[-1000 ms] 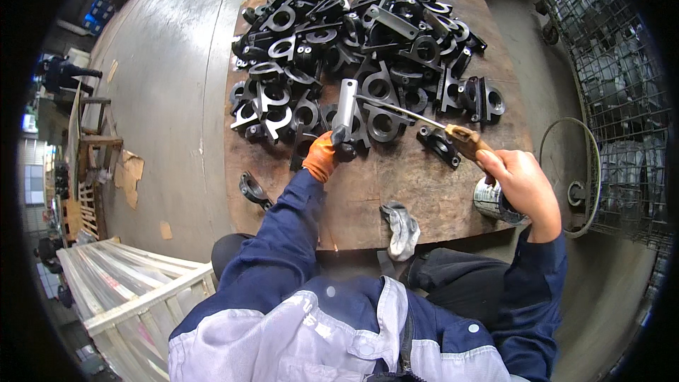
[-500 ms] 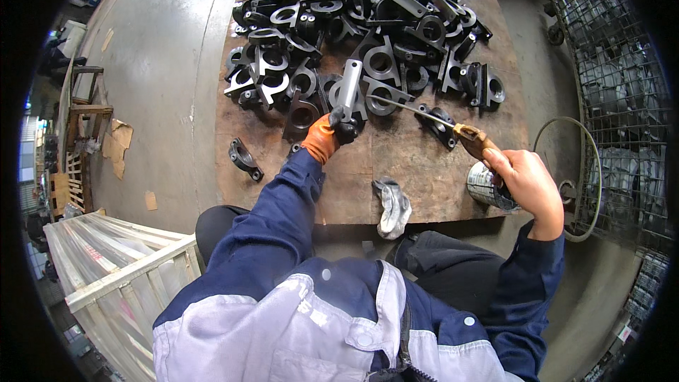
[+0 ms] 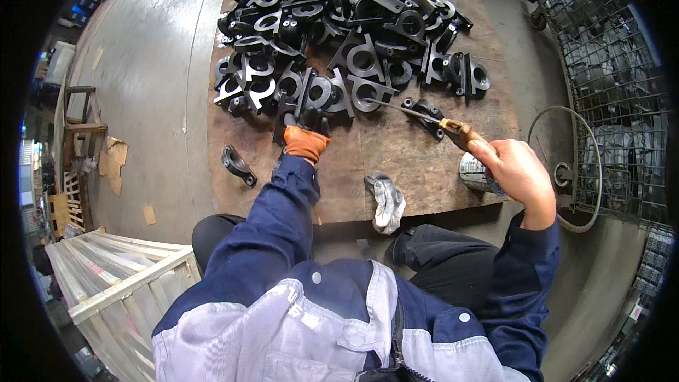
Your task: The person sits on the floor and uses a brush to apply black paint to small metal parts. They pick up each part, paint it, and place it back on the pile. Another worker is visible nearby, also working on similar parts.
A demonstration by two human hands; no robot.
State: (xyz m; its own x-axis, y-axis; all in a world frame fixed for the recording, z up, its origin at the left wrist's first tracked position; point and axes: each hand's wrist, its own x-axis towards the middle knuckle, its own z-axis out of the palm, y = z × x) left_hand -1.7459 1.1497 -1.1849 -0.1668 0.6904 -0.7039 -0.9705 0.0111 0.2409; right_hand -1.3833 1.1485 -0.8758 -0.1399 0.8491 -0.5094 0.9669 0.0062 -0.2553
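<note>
My left hand (image 3: 308, 138), in an orange glove with black fingers, lies at the near edge of a pile of black metal brackets. Its fingers look spread against the foot of a ring-shaped bracket (image 3: 322, 90), whose machined face shows bright. My bare right hand (image 3: 513, 170) is closed round the brown wooden handle of a slim, rod-like file (image 3: 417, 113). The file points left, its tip over a bracket with a round hole (image 3: 366, 94). Under the shaft sits a small black bracket (image 3: 426, 119). Another lone bracket (image 3: 239, 166) lies left of my left hand.
A crumpled grey-white glove (image 3: 385, 201) hangs over the near edge of the brown worktop (image 3: 431, 177). Near my right hand stands a tin can (image 3: 475, 172). Wire-mesh cages (image 3: 615, 92) line the right side; a white slatted crate (image 3: 127, 276) stands at lower left.
My left hand no longer holds up the bracket with its flat plate facing me; its fingers have spread lower against the pile. The whole view has shifted slightly. My right hand keeps the file.
</note>
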